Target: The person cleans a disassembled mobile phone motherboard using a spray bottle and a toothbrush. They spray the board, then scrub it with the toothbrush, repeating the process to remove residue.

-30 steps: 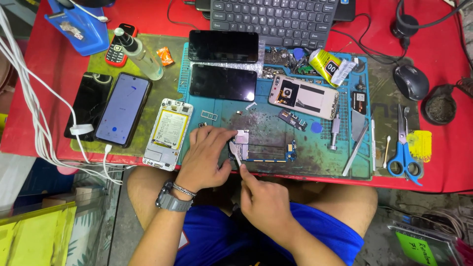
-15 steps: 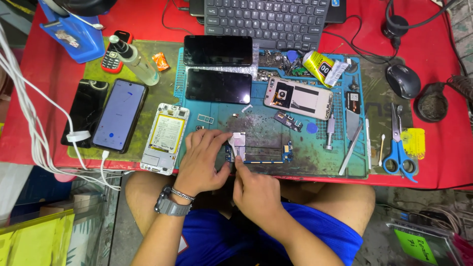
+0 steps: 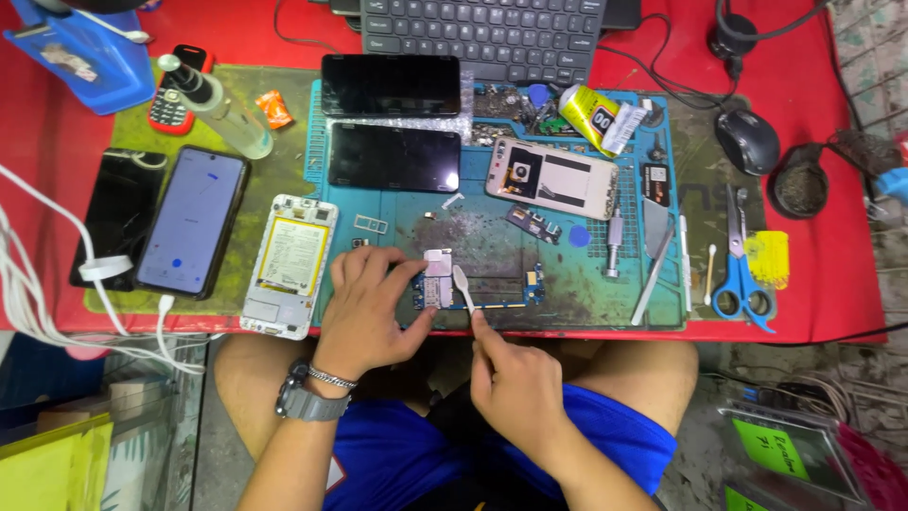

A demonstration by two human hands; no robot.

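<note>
Right hand: nearest you, below the circuit board; your grip is pinched closed on the stem of a thin white pry tool, whose flat tip rests at the board's right side.
Left hand: just left of the board; thumb and fingertips are closed lightly on its left edge and top corner, pinning it down on the mat.
Circuit board: a small phone board with a silvery shield, lying flat at the near edge of the blue work mat. Judge it light, stiff and fragile; hold it by the bare edges, never on the shield or small parts, and keep the tool pressure gentle, since it could slip or flex.
Battery frame: left of the board, an opened white phone frame with a yellow-labelled battery, close to your left hand.
Back cover: beyond the board and to its right, lying inside-up.
Dark screens: two, beyond the board, one behind the other.
Scissors: blue-handled, well right of the board on the red counter.
Keyboard: farthest beyond the board.
</note>
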